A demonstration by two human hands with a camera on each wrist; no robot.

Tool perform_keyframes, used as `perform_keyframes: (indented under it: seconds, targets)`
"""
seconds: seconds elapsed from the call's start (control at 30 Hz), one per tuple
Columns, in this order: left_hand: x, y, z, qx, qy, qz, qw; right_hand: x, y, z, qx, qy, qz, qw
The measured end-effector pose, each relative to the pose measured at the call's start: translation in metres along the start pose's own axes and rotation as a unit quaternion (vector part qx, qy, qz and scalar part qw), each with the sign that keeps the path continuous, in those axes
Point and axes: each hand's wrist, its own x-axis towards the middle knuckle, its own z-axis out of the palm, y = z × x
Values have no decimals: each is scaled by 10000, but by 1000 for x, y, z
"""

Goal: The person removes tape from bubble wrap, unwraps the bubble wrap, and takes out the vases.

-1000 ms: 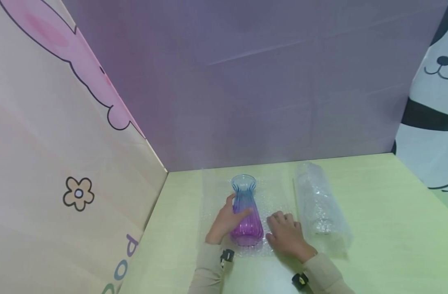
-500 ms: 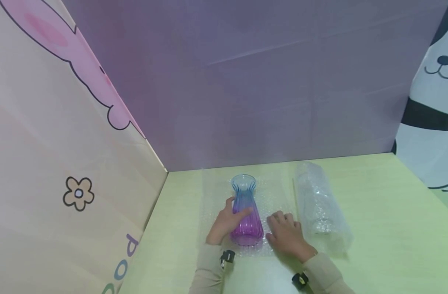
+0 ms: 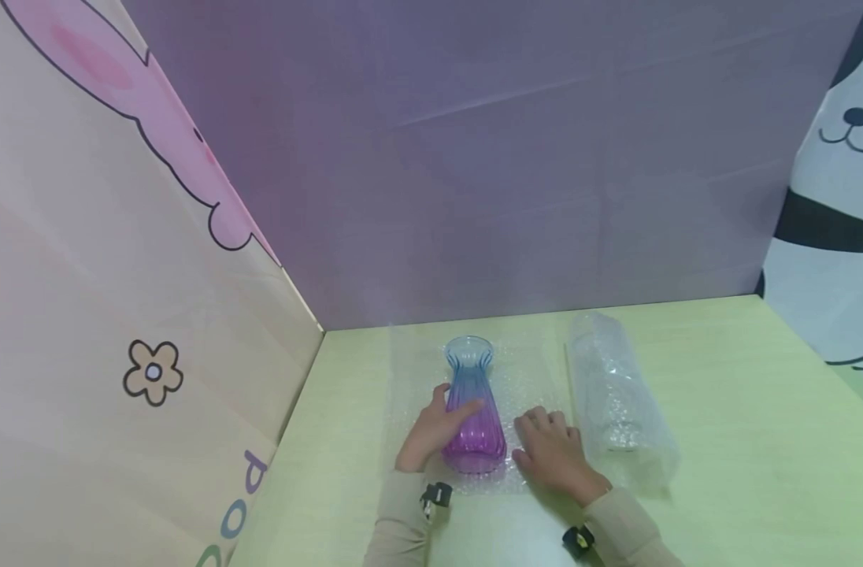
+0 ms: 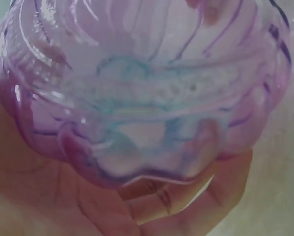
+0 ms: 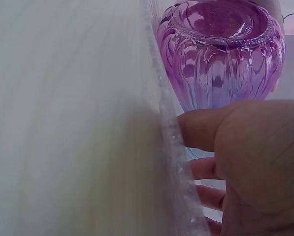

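Note:
A ribbed glass vase [image 3: 477,425], blue at its flared mouth and purple at its base, lies on a sheet of bubble wrap [image 3: 538,370], mouth away from me. My left hand [image 3: 431,429] grips it from the left, thumb across its body; in the left wrist view the fingers curl below the purple glass [image 4: 245,108]. To the right of the vase, my right hand [image 3: 552,457] rests on the wrap with its fingers slightly bent, apart from the vase. The right wrist view shows the thumb [image 5: 201,129] at the edge of the wrap [image 5: 174,132], near the vase base [image 5: 220,22].
A bubble-wrapped bundle [image 3: 616,394] lies on the pale table [image 3: 743,409] to the right of my right hand. A purple-grey wall [image 3: 474,157] stands behind the table, and a printed panel [image 3: 148,315] borders it on the left.
The vase has shifted very slightly to the left under my left hand. My right hand has kept its place on the wrap.

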Motion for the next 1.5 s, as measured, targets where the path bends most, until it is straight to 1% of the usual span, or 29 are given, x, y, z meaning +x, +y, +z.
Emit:
perform_keyframes:
  seconds: [0.33, 0.73, 0.87, 0.9, 1.1, 1.13, 1.3, 1.5]
  targets:
    - [-2, 0, -2, -219, -84, 27, 9997, 0, -1, -1, 14, 10, 11, 10000]
    - [3, -5, -4, -507, -209, -98, 9984, 0, 1, 3, -13, 69, -13, 10000]
    - [5, -6, -5, -712, -267, -150, 9970, 0, 2, 3, -19, 69, -8, 10000]
    - [5, -6, -5, -771, -281, -205, 9964, 0, 2, 4, -14, 68, -4, 10000]
    - [7, -8, -4, -1068, -222, -324, 9935, 0, 2, 4, -9, 132, -25, 9999]
    - [7, -8, -4, -1086, -197, -286, 9935, 0, 2, 4, -10, 141, -27, 9999]
    - [6, -8, -5, -1196, -182, -302, 9922, 1, 2, 4, -12, 103, -9, 9999]
    - [5, -8, -5, -1324, -231, -275, 9905, 1, 2, 4, -12, 107, -2, 9999]
